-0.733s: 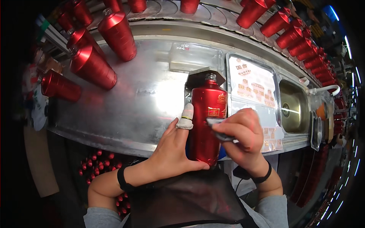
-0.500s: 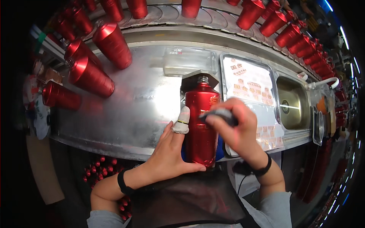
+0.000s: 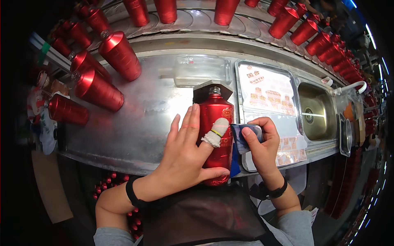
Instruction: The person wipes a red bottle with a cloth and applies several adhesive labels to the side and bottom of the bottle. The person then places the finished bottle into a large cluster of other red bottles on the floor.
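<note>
A glossy red bottle (image 3: 214, 166) with a clear glass neck lies in front of me, its neck pointing away. My left hand (image 3: 186, 153) steadies it from the left. The thumb presses near its base, and the index finger, in a white cloth finger cover (image 3: 217, 132), lies across its front. The other fingers stretch along its left side. At the bottle's right edge, my right hand (image 3: 264, 145) pinches a small flat dark-blue piece (image 3: 242, 137) with a shiny face between thumb and fingers. Its exact kind cannot be made out. Behind the bottle's neck is a dark angular support (image 3: 202, 95).
A tray (image 3: 296, 84) with printed label sheets (image 3: 266, 92) sits to the right, beside a steel sink (image 3: 314, 102). A clear plastic box (image 3: 203, 70) stands behind the bottle. Several red bottles (image 3: 98, 89) stand at left, and more line the conveyor (image 3: 193, 22) along the back.
My left index finger has moved right, from the bottle's edge onto its front. My right hand has drawn off the bottle's front to its right side with the blue piece. Conveyor bottles have shifted right.
</note>
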A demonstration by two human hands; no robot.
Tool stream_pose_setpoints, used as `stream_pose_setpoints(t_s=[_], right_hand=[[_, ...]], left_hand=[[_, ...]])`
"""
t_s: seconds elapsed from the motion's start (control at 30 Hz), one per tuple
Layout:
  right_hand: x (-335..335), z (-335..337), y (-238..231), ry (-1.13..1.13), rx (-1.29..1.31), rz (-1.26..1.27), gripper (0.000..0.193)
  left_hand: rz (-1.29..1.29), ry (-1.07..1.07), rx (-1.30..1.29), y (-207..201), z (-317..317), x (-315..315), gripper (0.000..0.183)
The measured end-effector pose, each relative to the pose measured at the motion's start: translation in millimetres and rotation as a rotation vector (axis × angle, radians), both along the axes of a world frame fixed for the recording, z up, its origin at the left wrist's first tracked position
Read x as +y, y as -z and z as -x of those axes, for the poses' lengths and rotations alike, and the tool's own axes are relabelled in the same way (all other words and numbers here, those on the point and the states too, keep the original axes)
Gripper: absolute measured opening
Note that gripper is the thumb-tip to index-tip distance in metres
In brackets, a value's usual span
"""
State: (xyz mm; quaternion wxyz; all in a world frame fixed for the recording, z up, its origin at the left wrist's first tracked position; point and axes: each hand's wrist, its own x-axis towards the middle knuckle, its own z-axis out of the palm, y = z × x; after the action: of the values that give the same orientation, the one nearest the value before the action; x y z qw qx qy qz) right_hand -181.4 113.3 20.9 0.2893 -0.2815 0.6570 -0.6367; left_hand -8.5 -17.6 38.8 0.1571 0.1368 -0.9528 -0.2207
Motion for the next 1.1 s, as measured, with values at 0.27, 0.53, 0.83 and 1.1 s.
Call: stream_pose_setpoints(t_s=[0.27,0.53,0.83,1.1], right_hand=[[9.6,6.5,3.3,0.046,0.052,0.003,0.017],[-7.9,-15.7,-6.0,0.0,0.013,0.033,0.019],[8.8,8.8,26.7,0.108,0.075,-0.082,0.018],[-3.6,1.8,23.1,0.082,0.148,-0.005,0.019]], left_hand=[[0.083,-0.004,0.023,-4.3,7.0,7.0,0.082],[0.05,-0.121,0.041,7.7,-8.6,11.1,0.096],[-0.267,-0.043,0.201,30.0,-5.7,17.4,0.097],[-0.586,0.063,0.102,48.1,-19.1,1.0,0.101]])
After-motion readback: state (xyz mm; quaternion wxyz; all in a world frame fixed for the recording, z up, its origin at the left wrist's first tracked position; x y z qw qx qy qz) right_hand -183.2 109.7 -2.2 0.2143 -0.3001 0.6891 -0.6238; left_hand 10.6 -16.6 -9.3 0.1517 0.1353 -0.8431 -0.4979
